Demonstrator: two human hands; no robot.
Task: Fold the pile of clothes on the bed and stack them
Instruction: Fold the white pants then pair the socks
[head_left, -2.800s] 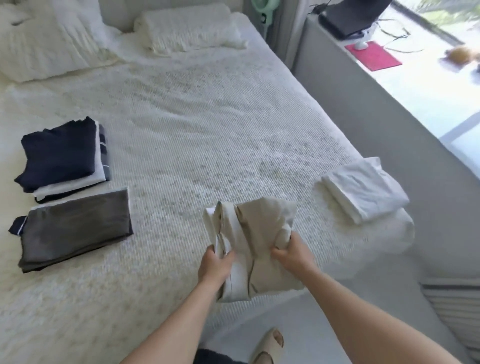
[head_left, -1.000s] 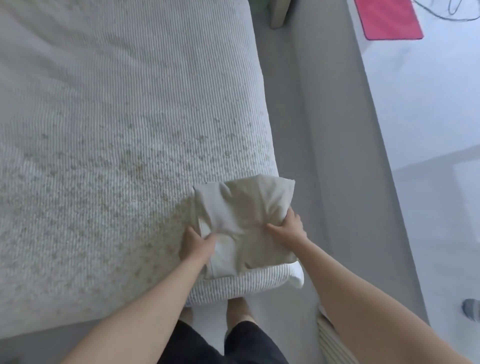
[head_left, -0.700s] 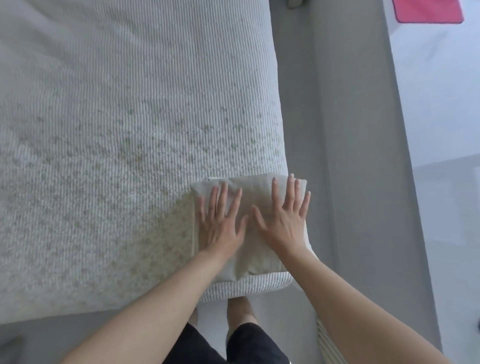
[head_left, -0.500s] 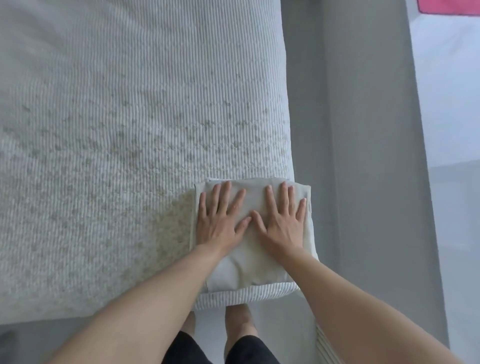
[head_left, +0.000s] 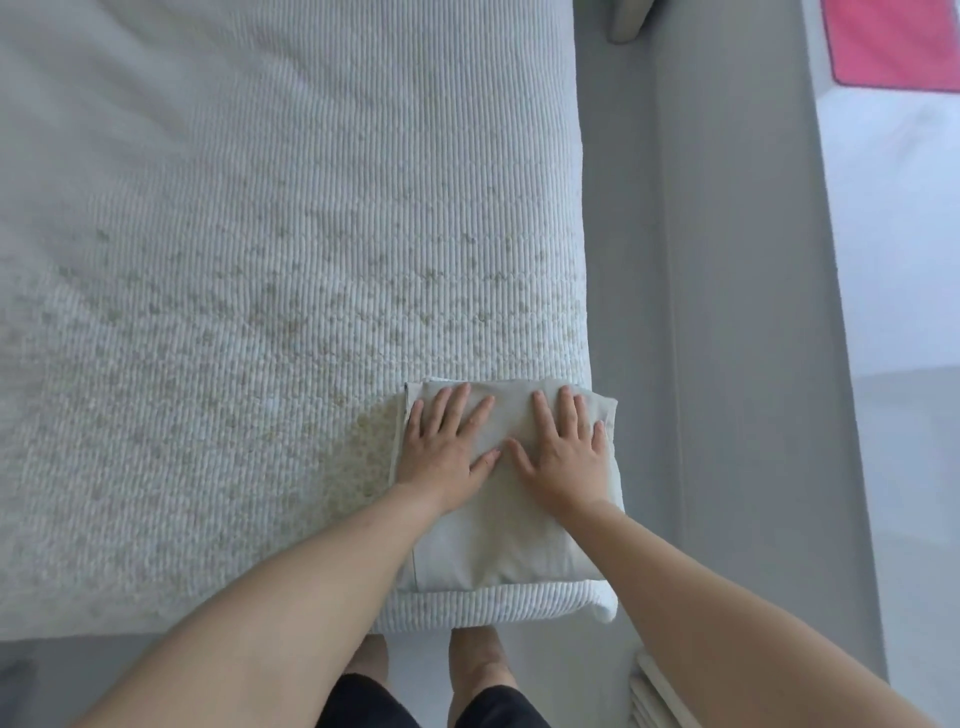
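Now both hands, left hand (head_left: 447, 452) and right hand (head_left: 566, 452), lie flat, grip released, pressing the just-laid folded beige garment (head_left: 504, 540) at the bed (head_left: 260, 260) corner; stacked.

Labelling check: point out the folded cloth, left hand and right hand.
folded cloth (head_left: 498, 551), head view, bare near part below the hands.
left hand (head_left: 447, 452), head view, back of the hand.
right hand (head_left: 563, 457), head view, back of the hand.
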